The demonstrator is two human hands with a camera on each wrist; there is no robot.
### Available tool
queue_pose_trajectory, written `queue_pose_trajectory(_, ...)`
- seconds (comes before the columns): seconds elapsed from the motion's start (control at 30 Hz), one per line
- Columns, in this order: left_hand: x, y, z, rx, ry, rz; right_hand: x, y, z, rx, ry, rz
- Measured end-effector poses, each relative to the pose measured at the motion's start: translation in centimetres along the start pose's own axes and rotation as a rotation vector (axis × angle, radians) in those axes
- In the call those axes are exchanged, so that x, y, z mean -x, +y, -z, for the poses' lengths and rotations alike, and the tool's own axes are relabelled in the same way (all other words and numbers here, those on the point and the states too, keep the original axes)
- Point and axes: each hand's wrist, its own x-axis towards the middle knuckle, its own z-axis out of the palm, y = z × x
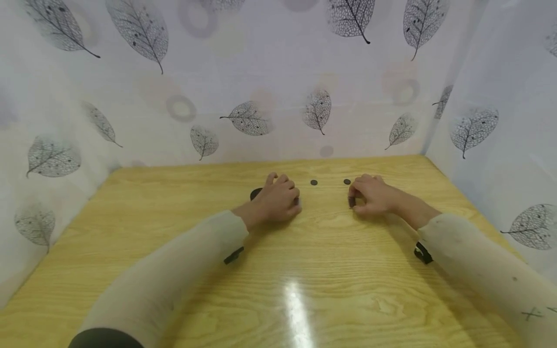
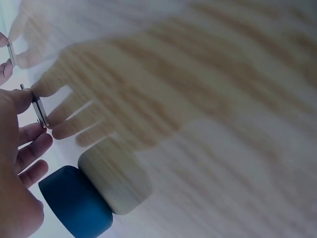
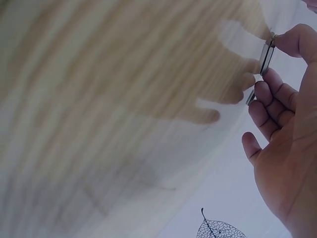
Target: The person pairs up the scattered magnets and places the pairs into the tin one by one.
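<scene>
Table [image 1: 330,261]: two loose discs [image 1: 314,182] near far edge, between left hand [image 1: 278,199] and right hand [image 1: 373,195]. Left-held disc [image 2: 40,110], right-held disc [image 3: 267,54] in fingers. Container [image 2: 77,201] beside left hand, toward left edge.

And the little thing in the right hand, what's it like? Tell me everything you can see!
The little thing looks thin and flat, seen edge-on from the right wrist, with shiny, silvery edges and a dark line along it; it could be metal. From the head it looks dark, partly hidden. The right hand pinches it, thumb at one end and fingers at the other. It's close to the table; I can't tell whether they touch.
</scene>
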Motion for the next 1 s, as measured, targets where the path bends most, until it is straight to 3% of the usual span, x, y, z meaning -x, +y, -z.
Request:
queue_pose_trajectory(0.27, 0.0, 0.0, 0.0, -0.017, 0.018, -0.003, -0.5, -0.4, -0.1, -0.007, -0.013, 0.012)
queue_pose_trajectory(0.67, 0.0, -0.2, 0.4, 0.009, -0.025, 0.007, -0.9, -0.7, -0.3, 0.007, -0.018, -0.001)
queue_pose_trajectory(1.0, 0.1, 0.0, 0.5, 0.001, 0.0, 0.001, -1.4, -0.8, -0.6, 0.021, -0.014, 0.02)
